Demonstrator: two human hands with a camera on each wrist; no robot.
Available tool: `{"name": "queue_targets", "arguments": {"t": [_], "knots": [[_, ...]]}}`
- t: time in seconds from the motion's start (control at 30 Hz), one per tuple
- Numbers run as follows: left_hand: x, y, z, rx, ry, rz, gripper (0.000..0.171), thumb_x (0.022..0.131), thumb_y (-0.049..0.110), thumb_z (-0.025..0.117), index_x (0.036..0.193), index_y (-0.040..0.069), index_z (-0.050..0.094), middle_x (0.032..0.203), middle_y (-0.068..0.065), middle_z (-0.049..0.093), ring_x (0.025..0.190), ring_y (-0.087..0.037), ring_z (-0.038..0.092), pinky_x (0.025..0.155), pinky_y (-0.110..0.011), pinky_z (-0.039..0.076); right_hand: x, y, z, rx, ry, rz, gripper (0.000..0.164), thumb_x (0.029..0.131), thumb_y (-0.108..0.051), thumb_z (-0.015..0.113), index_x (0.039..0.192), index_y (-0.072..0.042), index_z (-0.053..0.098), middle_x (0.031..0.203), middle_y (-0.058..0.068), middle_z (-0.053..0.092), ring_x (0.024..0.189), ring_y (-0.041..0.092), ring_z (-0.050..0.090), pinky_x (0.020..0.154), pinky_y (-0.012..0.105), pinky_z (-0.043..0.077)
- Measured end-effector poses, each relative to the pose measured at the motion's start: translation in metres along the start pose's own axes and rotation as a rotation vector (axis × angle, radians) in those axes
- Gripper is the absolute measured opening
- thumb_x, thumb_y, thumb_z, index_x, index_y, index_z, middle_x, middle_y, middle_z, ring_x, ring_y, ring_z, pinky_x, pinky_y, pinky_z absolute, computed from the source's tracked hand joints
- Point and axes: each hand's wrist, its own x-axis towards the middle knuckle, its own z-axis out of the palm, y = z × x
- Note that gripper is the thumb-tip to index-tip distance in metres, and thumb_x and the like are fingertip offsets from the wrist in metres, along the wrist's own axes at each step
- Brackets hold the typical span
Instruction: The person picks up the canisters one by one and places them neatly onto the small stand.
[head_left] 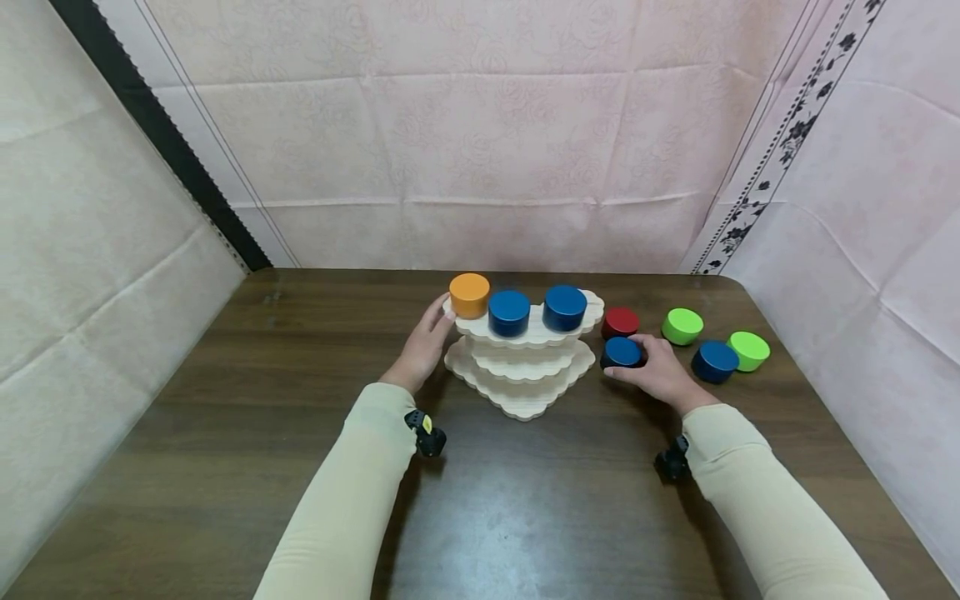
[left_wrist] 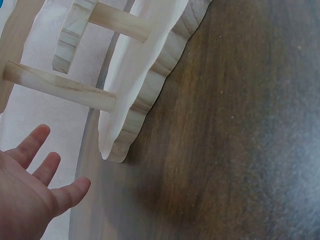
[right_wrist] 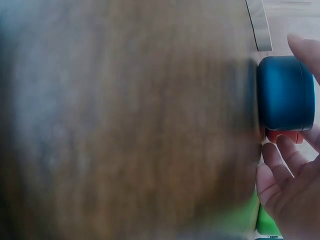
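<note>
A white three-tiered stand (head_left: 525, 397) with scalloped edges and wooden posts is in the middle of the table. On its top tier are an orange round tin (head_left: 470, 297) and two blue tins (head_left: 509, 315). My left hand (head_left: 422, 346) touches that tier's left edge beside the orange tin; in the left wrist view several of its fingers (left_wrist: 70, 196) extend loosely, apart from the posts. Right of the stand, my right hand (head_left: 663, 372) holds a blue round tin (right_wrist: 286, 93) on the table between thumb and fingers. The tin shows a lid seam in the right wrist view.
A red tin (head_left: 620, 322) stands just behind the held one. Farther right are two green tins (head_left: 682, 326) and another blue tin (head_left: 715, 362). White cloth (head_left: 480, 142) hangs behind the dark wooden table (head_left: 480, 517) and along both sides.
</note>
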Motion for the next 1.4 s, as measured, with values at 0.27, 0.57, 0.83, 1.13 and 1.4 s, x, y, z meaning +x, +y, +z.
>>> {"name": "queue_targets", "arguments": {"t": [0.27, 0.57, 0.83, 1.13, 1.4], "knots": [[-0.001, 0.0, 0.0, -0.012, -0.005, 0.006, 0.059, 0.101, 0.054, 0.035, 0.154, 0.033, 0.019, 0.16, -0.002, 0.019, 0.146, -0.027, 0.021, 0.114, -0.054, 0.024, 0.002, 0.002, 0.002, -0.003, 0.021, -0.022, 0.076, 0.087, -0.034, 0.071, 0.139, 0.009, 0.036, 0.138, 0.031, 0.035, 0.126, 0.046, 0.029, 0.102, 0.061, 0.037], [0.0, 0.0, 0.0, -0.009, -0.001, 0.012, 0.059, 0.101, 0.054, 0.035, 0.154, 0.033, 0.02, 0.16, -0.002, 0.02, 0.146, -0.026, 0.02, 0.115, -0.054, 0.022, 0.004, 0.003, 0.001, -0.009, 0.015, 0.003, 0.074, 0.088, -0.034, 0.07, 0.139, 0.007, 0.036, 0.139, 0.03, 0.034, 0.126, 0.046, 0.03, 0.102, 0.062, 0.036], [-0.001, 0.0, -0.001, -0.014, -0.006, 0.014, 0.058, 0.101, 0.053, 0.035, 0.154, 0.033, 0.019, 0.161, -0.001, 0.019, 0.146, -0.025, 0.02, 0.115, -0.054, 0.021, 0.003, 0.003, 0.002, 0.028, 0.028, 0.008, 0.074, 0.088, -0.031, 0.07, 0.139, 0.009, 0.032, 0.137, 0.031, 0.033, 0.124, 0.046, 0.032, 0.102, 0.061, 0.036], [-0.002, 0.001, 0.0, -0.015, -0.004, 0.009, 0.058, 0.101, 0.052, 0.035, 0.154, 0.033, 0.019, 0.161, -0.001, 0.019, 0.146, -0.025, 0.019, 0.115, -0.053, 0.021, -0.001, 0.003, 0.001, 0.064, 0.059, 0.005, 0.073, 0.089, -0.027, 0.068, 0.138, 0.011, 0.029, 0.137, 0.032, 0.032, 0.123, 0.047, 0.034, 0.104, 0.061, 0.034], [-0.002, 0.001, 0.0, -0.017, -0.006, 0.005, 0.058, 0.101, 0.052, 0.035, 0.154, 0.033, 0.019, 0.16, -0.002, 0.02, 0.146, -0.026, 0.021, 0.115, -0.053, 0.022, -0.006, -0.004, -0.001, 0.092, 0.083, 0.001, 0.073, 0.089, -0.025, 0.069, 0.138, 0.01, 0.028, 0.137, 0.032, 0.031, 0.124, 0.046, 0.032, 0.104, 0.062, 0.033]]}}
